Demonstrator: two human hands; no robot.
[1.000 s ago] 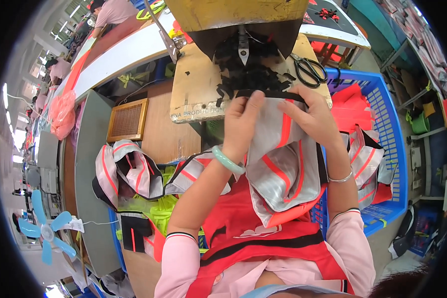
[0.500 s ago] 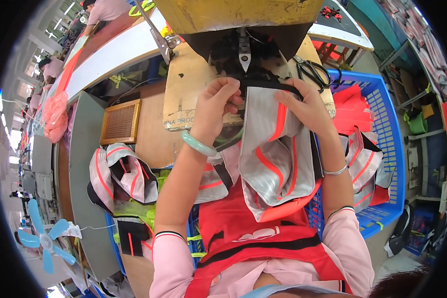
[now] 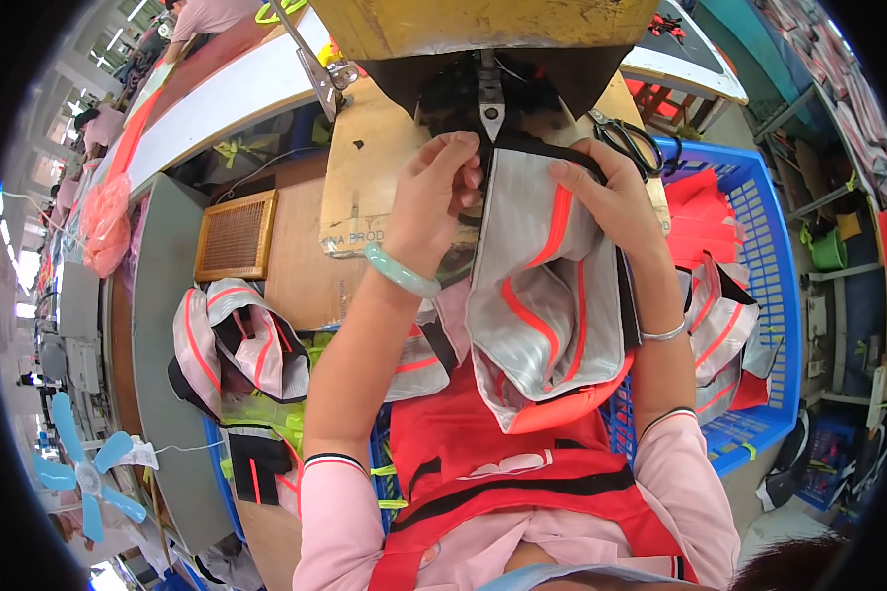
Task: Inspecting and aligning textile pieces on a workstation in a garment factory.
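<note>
A grey bag piece with orange stripes and black edging hangs below the sewing machine head. Its top edge carries a black binding strip that runs up to the machine's foot. My left hand pinches the upper left corner of the piece, close beside the foot. On the right, my right hand grips the same black-edged top, thumb on the grey face and fingers behind. The lower part of the bag piece sags in folds over my red apron.
Black-handled scissors lie on the wooden machine bed, right of the foot. A blue basket with similar pieces stands at the right. More sewn pieces are heaped at the left, below a wooden-framed woven panel.
Both hands have moved slightly away from me, carrying the top edge of the bag piece closer to the machine's foot. Each keeps its hold.
</note>
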